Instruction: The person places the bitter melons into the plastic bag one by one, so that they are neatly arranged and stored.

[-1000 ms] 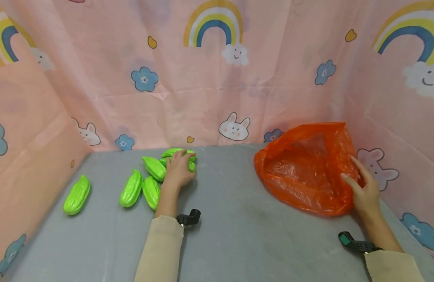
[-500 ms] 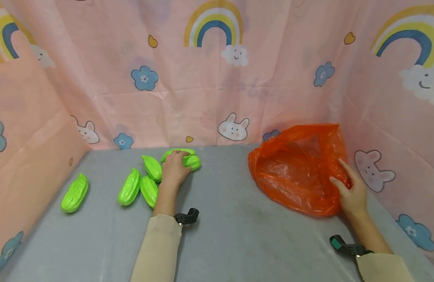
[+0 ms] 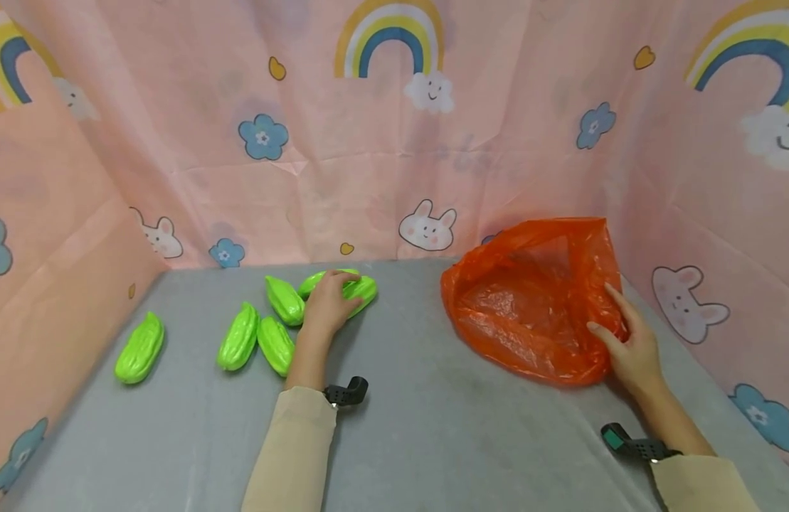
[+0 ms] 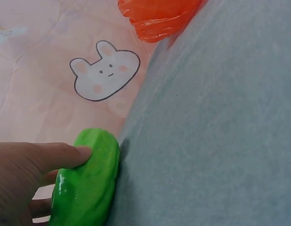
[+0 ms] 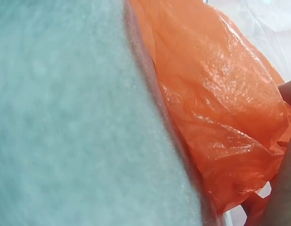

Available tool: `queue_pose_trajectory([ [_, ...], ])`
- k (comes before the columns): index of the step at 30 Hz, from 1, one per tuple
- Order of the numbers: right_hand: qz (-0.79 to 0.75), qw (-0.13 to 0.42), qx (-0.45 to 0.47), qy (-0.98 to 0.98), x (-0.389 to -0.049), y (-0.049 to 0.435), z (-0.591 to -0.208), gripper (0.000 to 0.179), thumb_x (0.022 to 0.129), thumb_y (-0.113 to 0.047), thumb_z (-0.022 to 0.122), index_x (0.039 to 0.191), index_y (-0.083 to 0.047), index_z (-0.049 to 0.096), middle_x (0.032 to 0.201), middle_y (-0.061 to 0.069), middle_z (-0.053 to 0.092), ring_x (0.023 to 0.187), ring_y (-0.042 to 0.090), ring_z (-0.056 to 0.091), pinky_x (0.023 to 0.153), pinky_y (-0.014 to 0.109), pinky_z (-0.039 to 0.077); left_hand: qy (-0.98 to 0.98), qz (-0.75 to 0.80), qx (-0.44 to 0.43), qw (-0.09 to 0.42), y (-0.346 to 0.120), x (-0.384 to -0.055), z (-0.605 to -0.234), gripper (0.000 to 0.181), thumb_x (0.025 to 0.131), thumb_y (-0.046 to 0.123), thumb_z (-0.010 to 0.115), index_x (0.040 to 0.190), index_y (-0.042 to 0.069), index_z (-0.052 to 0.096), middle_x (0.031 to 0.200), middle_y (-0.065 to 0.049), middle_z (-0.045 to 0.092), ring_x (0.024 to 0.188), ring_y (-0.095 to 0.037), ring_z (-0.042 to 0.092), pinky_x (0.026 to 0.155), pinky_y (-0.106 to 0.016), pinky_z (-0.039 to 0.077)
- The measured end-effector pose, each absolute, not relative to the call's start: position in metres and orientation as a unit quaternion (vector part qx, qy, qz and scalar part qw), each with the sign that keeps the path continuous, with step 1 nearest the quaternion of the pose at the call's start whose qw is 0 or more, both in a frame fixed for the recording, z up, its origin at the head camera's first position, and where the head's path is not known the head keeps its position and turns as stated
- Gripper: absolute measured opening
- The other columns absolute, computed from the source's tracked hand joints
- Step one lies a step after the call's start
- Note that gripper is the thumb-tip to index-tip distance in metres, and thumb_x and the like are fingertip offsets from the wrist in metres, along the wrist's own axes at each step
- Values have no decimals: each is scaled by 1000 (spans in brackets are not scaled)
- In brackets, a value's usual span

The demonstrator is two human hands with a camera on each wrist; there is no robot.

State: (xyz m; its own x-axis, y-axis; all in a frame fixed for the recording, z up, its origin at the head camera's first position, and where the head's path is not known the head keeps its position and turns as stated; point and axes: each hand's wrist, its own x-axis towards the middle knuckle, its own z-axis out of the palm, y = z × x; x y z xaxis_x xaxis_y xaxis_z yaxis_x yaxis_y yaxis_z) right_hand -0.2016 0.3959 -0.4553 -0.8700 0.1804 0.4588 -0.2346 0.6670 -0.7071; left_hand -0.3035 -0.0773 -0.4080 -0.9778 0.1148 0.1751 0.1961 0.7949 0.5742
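Note:
My left hand (image 3: 330, 302) holds a glossy green bitter melon (image 3: 363, 290) at the back of the table. In the left wrist view the thumb lies over this bitter melon (image 4: 88, 183), with the other fingers on its far side. Behind the same hand, another bitter melon (image 3: 312, 281) shows partly. On the right, my right hand (image 3: 634, 348) grips the side of an orange-red plastic bag (image 3: 522, 306), whose wide mouth faces the table's middle. In the right wrist view the crumpled bag (image 5: 220, 108) gathers at the fingers, partly cut off by the frame's edge.
Left of my left hand lie more bitter melons: one close by (image 3: 284, 300), a pair (image 3: 238, 338) nearer me, and one alone (image 3: 140, 348) at the far left. A pink printed cloth (image 3: 394, 163) walls the back and sides of the grey table (image 3: 445, 434).
My left hand has gripped the bitter melon and shifted it slightly right, turning it. The right hand has moved left together with the bag.

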Motion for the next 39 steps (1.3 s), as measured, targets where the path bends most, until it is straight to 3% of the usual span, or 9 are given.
queue_pose_trajectory([
  [7, 400, 263, 26, -878, -201, 398, -455, 66, 97, -16, 64, 157, -23, 39, 145, 25, 48, 112, -19, 34, 94, 0, 28, -942, -318, -95, 41, -77, -304, -409, 48, 87, 19, 79, 133, 13, 67, 143, -14, 58, 136, -34, 53, 113, -50, 43],
  [12, 397, 273, 24, -876, -201, 396, -456, 64, 96, -16, 66, 155, -24, 43, 149, 7, 50, 115, -20, 36, 96, 0, 27, -939, -326, -110, 23, -79, -303, -408, 54, 84, 17, 81, 135, 11, 65, 145, -17, 55, 139, -35, 50, 116, -50, 41],
  [17, 403, 266, 20, -876, -200, 396, -457, 63, 96, -17, 67, 155, -24, 44, 157, 5, 45, 117, -23, 34, 98, 0, 27, -933, -341, -114, 4, -79, -304, -407, 54, 85, 16, 82, 136, 13, 65, 146, -14, 58, 141, -34, 50, 116, -49, 41],
  [24, 405, 274, 20, -872, -199, 397, -458, 61, 97, -15, 66, 154, -21, 45, 153, -13, 45, 118, -23, 35, 101, 0, 26, -929, -351, -119, 16, -78, -305, -408, 50, 85, 17, 81, 134, 14, 67, 144, -12, 61, 141, -34, 50, 116, -49, 42],
  [28, 411, 268, 15, -871, -198, 397, -459, 60, 97, -16, 65, 154, -22, 45, 157, -9, 43, 122, -24, 34, 103, 1, 25, -924, -359, -125, 50, -72, -305, -406, 46, 85, 16, 81, 130, 14, 70, 140, -13, 64, 138, -33, 53, 114, -48, 43],
  [33, 412, 259, 13, -874, -200, 398, -460, 59, 98, -15, 64, 154, -20, 45, 159, 8, 44, 119, -21, 36, 98, -2, 29, -914, -375, -132, 79, -58, -306, -403, 45, 85, 18, 81, 129, 14, 71, 133, -12, 68, 131, -30, 59, 112, -45, 45],
  [39, 403, 238, 25, -883, -201, 394, -458, 60, 98, -15, 65, 154, -20, 45, 149, 27, 47, 111, -20, 37, 89, -4, 31, -897, -402, -133, 128, -27, -299, -401, 44, 82, 17, 84, 125, 14, 73, 129, -10, 71, 126, -28, 63, 110, -43, 48],
])
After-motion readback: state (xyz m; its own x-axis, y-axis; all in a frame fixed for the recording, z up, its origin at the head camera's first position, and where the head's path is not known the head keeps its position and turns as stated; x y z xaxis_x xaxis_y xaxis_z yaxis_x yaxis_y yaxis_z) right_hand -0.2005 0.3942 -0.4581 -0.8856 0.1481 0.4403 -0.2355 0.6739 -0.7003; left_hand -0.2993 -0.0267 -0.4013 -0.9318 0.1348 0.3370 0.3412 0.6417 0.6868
